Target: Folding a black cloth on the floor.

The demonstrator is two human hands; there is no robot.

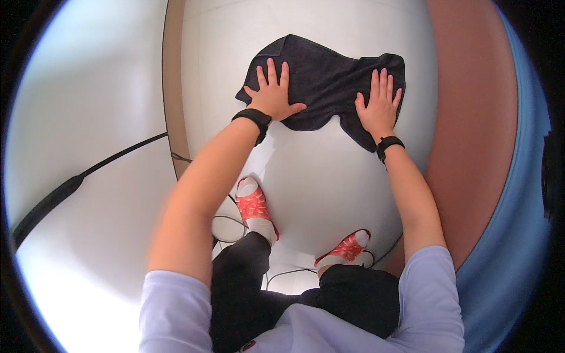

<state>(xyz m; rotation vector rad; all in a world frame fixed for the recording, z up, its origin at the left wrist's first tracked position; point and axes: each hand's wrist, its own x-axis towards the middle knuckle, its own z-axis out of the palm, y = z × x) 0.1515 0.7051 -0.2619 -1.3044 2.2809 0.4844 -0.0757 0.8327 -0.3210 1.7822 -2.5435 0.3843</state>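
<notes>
A black cloth lies spread and wrinkled on the pale, glossy floor. My left hand rests flat on its left part, palm down, fingers spread and thumb pointing right. Near the cloth's right edge my right hand also presses palm down, its fingers closer together and the thumb apart. Neither hand grips the fabric. Folds run across the cloth between the hands, and its top left corner is turned over. Each wrist wears a black band.
My feet in red sandals stand below the cloth. Thin black cables run on the floor near them. A brown strip and white wall are at left; a reddish-brown surface with blue fabric beyond it is at right.
</notes>
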